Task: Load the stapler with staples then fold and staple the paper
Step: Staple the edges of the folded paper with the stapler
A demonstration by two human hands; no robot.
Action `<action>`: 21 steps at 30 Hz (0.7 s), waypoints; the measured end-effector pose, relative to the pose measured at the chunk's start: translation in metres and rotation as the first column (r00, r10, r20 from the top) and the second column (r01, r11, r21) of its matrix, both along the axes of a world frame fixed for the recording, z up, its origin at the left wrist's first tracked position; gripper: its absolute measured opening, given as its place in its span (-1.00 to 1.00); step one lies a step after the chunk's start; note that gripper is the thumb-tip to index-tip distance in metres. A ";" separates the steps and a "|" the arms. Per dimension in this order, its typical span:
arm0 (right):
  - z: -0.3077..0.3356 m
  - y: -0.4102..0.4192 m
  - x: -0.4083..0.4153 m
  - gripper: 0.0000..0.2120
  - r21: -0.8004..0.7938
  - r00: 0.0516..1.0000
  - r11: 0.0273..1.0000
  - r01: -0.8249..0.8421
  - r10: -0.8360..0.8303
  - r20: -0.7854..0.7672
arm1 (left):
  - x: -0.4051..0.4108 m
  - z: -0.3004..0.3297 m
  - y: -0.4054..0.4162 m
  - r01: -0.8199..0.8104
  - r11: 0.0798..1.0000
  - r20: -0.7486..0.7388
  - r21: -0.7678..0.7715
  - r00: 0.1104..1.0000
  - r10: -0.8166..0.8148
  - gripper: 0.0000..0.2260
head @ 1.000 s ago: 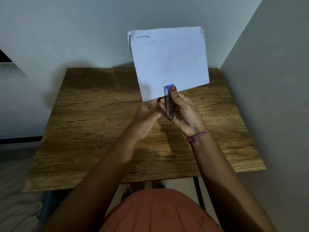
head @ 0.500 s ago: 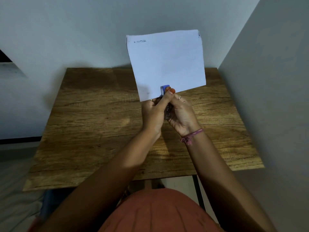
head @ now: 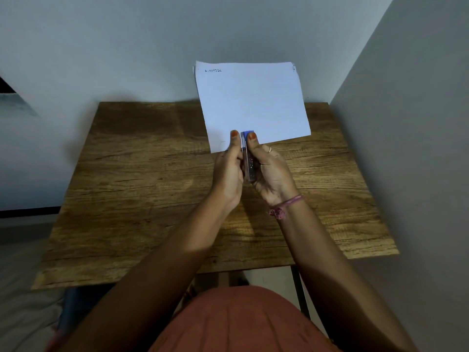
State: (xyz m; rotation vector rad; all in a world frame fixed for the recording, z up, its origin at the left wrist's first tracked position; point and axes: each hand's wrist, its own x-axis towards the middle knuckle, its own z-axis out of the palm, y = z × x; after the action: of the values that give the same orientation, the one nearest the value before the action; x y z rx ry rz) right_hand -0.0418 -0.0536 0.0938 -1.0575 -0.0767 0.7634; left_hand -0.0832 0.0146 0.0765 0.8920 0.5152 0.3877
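Both hands meet above the brown wood-grain table [head: 142,189]: I see my left hand [head: 229,171] and right hand [head: 272,174] squeezing the small blue-and-metal stapler [head: 248,158] between them. Toward twelve o'clock, its blue tip clamps the bottom edge of the folded white paper [head: 251,102], which stands upright.

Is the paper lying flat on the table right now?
No, the paper is held up above the table, gripped with the stapler between both hands.
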 end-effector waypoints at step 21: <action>-0.078 -0.012 0.095 -0.61 -0.777 0.753 0.512 0.366 0.327 0.571 | 0.003 -0.006 0.067 -0.184 0.898 0.182 -0.399 0.944 0.274 -0.76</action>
State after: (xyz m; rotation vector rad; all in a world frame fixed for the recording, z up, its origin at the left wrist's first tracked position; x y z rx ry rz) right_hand 0.0531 -0.0657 0.0159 -2.3191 -0.3208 0.3000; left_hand -0.0801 0.0820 0.0704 0.4033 0.4579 0.5806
